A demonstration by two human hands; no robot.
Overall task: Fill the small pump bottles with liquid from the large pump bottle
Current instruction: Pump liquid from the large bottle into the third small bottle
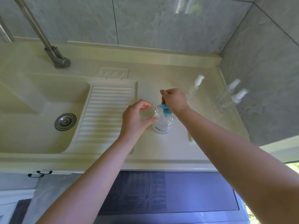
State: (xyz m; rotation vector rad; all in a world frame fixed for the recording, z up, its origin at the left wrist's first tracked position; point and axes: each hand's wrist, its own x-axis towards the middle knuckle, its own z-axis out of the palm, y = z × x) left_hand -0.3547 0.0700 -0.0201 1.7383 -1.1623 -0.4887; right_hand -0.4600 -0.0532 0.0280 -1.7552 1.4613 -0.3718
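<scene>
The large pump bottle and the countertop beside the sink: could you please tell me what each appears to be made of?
Large pump bottle: apparently clear, glossy plastic, since the counter shows through its body; its blue pump head looks like opaque plastic. Countertop: a smooth, cream moulded surface, perhaps resin or ceramic; the view leaves that open.

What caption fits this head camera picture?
Left hand holds small bottle at large pump bottle; right hand on pump.
</scene>
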